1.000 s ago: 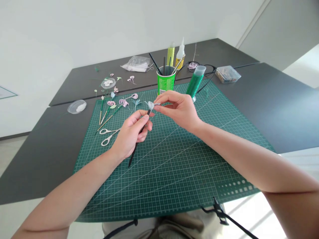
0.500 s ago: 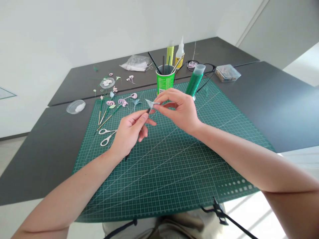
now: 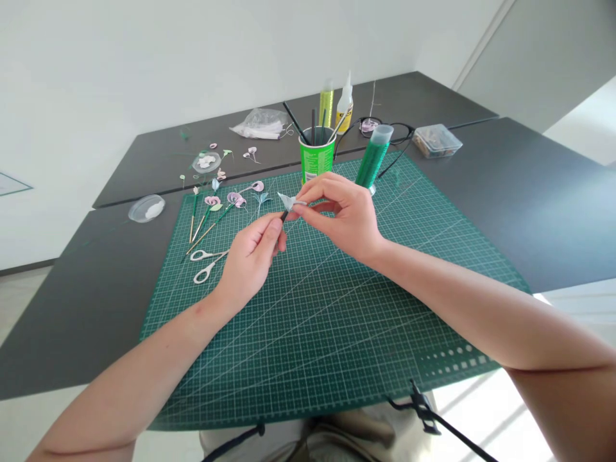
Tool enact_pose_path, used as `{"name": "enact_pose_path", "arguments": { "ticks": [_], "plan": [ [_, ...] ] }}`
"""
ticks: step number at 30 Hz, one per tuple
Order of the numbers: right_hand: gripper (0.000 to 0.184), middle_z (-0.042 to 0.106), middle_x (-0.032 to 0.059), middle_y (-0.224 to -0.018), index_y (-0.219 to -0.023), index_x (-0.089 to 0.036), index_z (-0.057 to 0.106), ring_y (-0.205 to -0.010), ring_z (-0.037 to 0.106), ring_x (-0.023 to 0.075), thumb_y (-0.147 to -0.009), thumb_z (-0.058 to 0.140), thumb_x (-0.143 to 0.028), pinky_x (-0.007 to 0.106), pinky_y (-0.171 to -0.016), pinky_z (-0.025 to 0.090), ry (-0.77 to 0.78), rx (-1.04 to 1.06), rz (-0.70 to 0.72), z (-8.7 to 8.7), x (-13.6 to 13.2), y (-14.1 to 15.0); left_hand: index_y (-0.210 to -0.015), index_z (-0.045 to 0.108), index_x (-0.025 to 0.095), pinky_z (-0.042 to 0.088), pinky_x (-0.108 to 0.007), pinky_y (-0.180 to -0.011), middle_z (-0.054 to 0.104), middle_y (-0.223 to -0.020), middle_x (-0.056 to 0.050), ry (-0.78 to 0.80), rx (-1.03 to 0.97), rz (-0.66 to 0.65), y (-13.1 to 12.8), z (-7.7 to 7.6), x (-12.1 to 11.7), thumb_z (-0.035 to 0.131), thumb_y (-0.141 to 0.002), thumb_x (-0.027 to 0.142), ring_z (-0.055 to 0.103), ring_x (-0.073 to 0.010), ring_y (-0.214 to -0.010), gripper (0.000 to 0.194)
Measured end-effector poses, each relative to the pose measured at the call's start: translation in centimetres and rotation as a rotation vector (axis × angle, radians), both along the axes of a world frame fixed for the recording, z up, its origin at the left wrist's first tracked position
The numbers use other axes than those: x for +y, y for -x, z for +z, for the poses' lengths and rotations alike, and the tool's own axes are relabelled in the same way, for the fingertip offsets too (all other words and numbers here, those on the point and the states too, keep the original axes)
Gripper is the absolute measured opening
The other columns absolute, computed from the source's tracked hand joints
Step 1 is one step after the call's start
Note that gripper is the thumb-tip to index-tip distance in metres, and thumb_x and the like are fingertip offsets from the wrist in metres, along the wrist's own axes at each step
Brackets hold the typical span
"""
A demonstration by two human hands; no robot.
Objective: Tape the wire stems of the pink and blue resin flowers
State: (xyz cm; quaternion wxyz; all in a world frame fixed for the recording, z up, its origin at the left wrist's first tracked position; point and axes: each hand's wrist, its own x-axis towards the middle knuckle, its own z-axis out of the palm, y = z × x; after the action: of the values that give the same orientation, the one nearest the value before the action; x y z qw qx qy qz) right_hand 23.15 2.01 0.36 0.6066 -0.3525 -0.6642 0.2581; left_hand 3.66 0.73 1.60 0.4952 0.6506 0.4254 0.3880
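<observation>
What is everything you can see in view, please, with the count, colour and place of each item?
Petal piece: one, pale blue, between the hands
Stick: one, black, in left hand
Cutting mat: one, green, on table
Scissors: one pair, white handles, mat's left
Flower pieces: several, pink, blue, white, green, mat's far left and beyond
Cup: one, green, holding several sticks
Spool: one, green, right of cup
Tube: one, yellow-green, behind cup
Bottle: one, white and yellow, behind cup
Glasses: one pair, black, beyond spool
Box: one, clear, far right
Bag: one, clear, far table
Dishes: two, clear, left
Table: dark grey, beneath
Straps: two lengths, black, bottom edge
Left hand: one, gripping stick
Right hand: one, pinching petal piece
</observation>
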Motion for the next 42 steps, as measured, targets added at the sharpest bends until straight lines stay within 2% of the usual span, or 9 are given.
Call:
{"name": "enact_pose_path", "arguments": {
  "ticks": [3, 9, 14, 18, 21, 25, 32, 38, 42],
  "plan": [
    [0.01, 0.074, 0.0047, -0.098, -0.081, -0.024, 0.075, -0.101, 0.07, 0.0204, -0.091, 0.077, -0.025, 0.034, -0.078, 0.068, 0.009, 0.002, -0.002, 0.0, -0.1, 0.1, -0.103, 0.075, 0.022, 0.022, -0.025, -0.044, 0.051, -0.067, 0.003, 0.079, -0.061, -0.009, -0.2, 0.3, 0.2, 0.066, -0.104, 0.044, 0.033, -0.0111, -0.051, 0.023],
    [0.012, 0.074, 0.0051, -0.097, -0.081, -0.023, 0.074, -0.104, 0.07, 0.0216, -0.092, 0.078, -0.025, 0.036, -0.079, 0.067, -0.006, 0.003, -0.006, -0.2, 0.0, 0.0, -0.094, 0.07, 0.019, 0.018, -0.02, -0.044, 0.054, -0.074, 0.003, 0.247, -0.182, -0.056, -0.3, 0.8, 0.6, 0.074, -0.096, 0.04, 0.03, -0.0065, -0.052, 0.021],
    [0.012, 0.074, 0.0043, -0.098, -0.081, -0.024, 0.074, -0.102, 0.071, 0.0205, -0.092, 0.077, -0.025, 0.035, -0.08, 0.067, 0.005, -0.007, -0.014, -0.1, 0.0, 0.0, -0.088, 0.066, 0.018, 0.018, -0.019, -0.044, 0.055, -0.077, 0.003, 0.291, -0.201, -0.055, -0.4, 1.2, 0.6, 0.076, -0.093, 0.037, 0.028, -0.0052, -0.052, 0.023],
    [0.011, 0.075, 0.0038, -0.099, -0.081, -0.023, 0.074, -0.097, 0.071, 0.0188, -0.092, 0.077, -0.026, 0.034, -0.079, 0.067, 0.009, -0.017, -0.012, 0.0, -0.1, 0.0, -0.089, 0.066, 0.018, 0.02, -0.02, -0.044, 0.054, -0.076, 0.003, 0.243, -0.149, -0.059, -0.4, 1.2, 0.5, 0.073, -0.096, 0.037, 0.029, -0.0065, -0.052, 0.021],
    [0.012, 0.075, 0.0037, -0.099, -0.081, -0.023, 0.074, -0.096, 0.071, 0.0184, -0.092, 0.077, -0.026, 0.033, -0.079, 0.068, 0.002, -0.022, -0.013, 0.0, -0.2, 0.0, -0.091, 0.068, 0.02, 0.022, -0.023, -0.044, 0.05, -0.07, 0.003, 0.126, -0.077, -0.04, -0.3, 0.9, 0.5, 0.068, -0.1, 0.038, 0.031, -0.0087, -0.051, 0.02],
    [0.012, 0.075, 0.0037, -0.098, -0.081, -0.023, 0.074, -0.096, 0.071, 0.0181, -0.092, 0.077, -0.024, 0.032, -0.078, 0.068, -0.017, -0.02, -0.016, -0.1, -0.3, 0.0, -0.101, 0.074, 0.021, 0.026, -0.026, -0.045, 0.057, -0.072, 0.001, -0.027, 0.019, -0.024, 0.0, 0.4, 0.6, 0.062, -0.105, 0.034, 0.035, -0.0101, -0.051, 0.018],
    [0.011, 0.074, 0.0039, -0.098, -0.082, -0.024, 0.074, -0.099, 0.071, 0.019, -0.093, 0.076, -0.025, 0.033, -0.077, 0.068, -0.03, -0.011, -0.022, 0.0, -0.3, 0.1, -0.109, 0.077, 0.021, 0.027, -0.027, -0.046, 0.063, -0.077, 0.0, -0.013, 0.03, -0.034, 0.1, 0.1, 0.5, 0.058, -0.106, 0.034, 0.037, -0.0106, -0.05, 0.024],
    [0.012, 0.075, 0.0045, -0.098, -0.082, -0.022, 0.074, -0.098, 0.071, 0.0185, -0.094, 0.075, -0.022, 0.032, -0.077, 0.068, -0.079, -0.032, -0.027, 0.1, -0.4, 0.1, -0.109, 0.077, 0.02, 0.03, -0.027, -0.05, 0.061, -0.073, 0.001, -0.124, 0.105, -0.039, 0.2, 0.4, 0.5, 0.061, -0.106, 0.035, 0.041, -0.0121, -0.055, 0.022],
    [0.012, 0.074, 0.0042, -0.097, -0.083, -0.02, 0.073, -0.095, 0.072, 0.0162, -0.095, 0.074, -0.019, 0.029, -0.075, 0.068, -0.156, -0.047, -0.034, -0.3, -0.1, 0.1, -0.108, 0.077, 0.02, 0.03, -0.027, -0.05, 0.058, -0.07, 0.001, -0.167, 0.135, -0.033, 0.2, 0.3, 0.7, 0.056, -0.107, 0.032, 0.041, -0.0125, -0.056, 0.024]
  ]
}}
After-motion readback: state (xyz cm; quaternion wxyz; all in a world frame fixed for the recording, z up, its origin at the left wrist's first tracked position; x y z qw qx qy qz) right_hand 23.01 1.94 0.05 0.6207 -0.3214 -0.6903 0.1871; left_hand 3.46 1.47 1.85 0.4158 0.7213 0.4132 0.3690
